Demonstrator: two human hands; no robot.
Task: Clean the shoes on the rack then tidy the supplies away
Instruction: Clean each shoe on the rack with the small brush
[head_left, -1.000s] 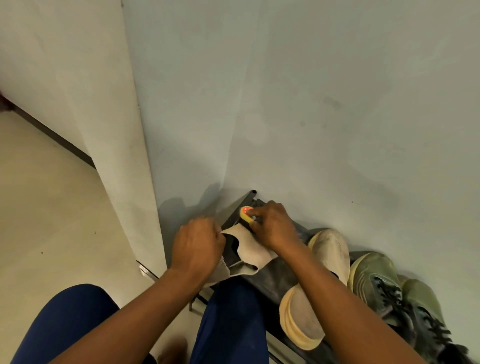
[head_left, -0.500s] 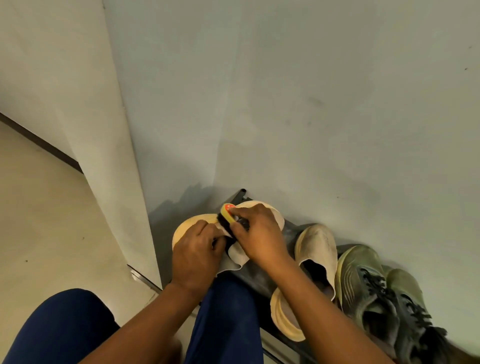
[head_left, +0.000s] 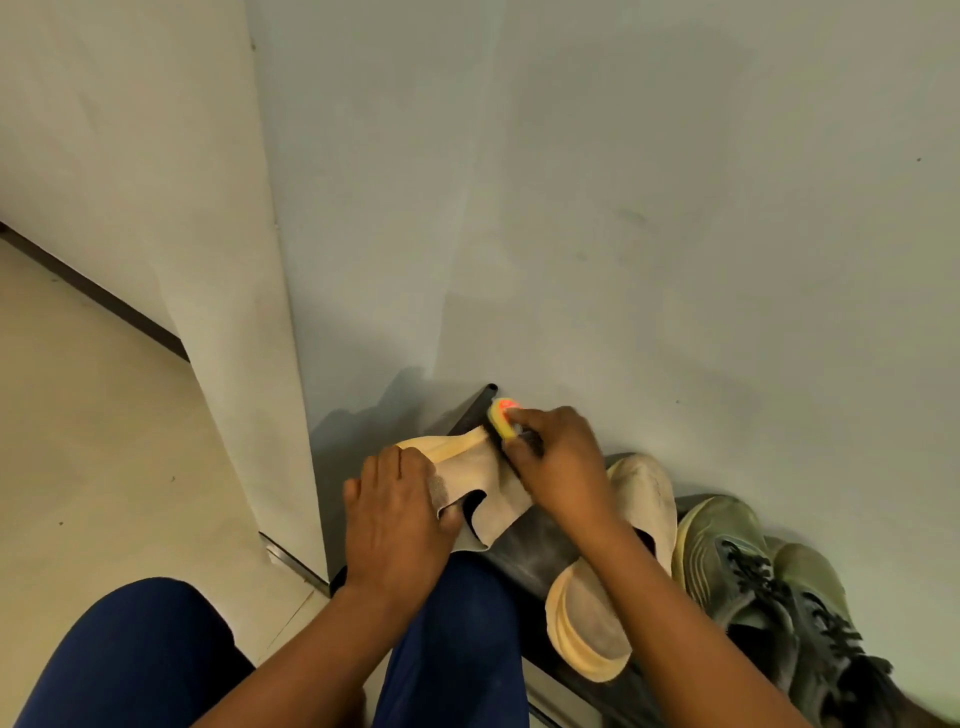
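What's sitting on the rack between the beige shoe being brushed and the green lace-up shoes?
In the head view, its mate, the other beige shoe, lies on the rack between the beige shoe being brushed and the green lace-up shoes.

Two beige slip-on shoes (head_left: 480, 478) (head_left: 613, 582), two olive lace-up sneakers (head_left: 727, 566) (head_left: 815, 603), one brush (head_left: 503, 418), two hands (head_left: 400, 519) (head_left: 561, 467).

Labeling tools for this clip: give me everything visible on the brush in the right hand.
The brush is small, with a yellow body and an orange-red patch at its far end; dark bristles seem to run along its underside, though they are mostly hidden. It looks like plastic. The right hand grips it from above, fingers curled over it, covering its near half. It is pressed against the upper edge of the beige shoe, which the left hand holds, above the dark rack by the wall.
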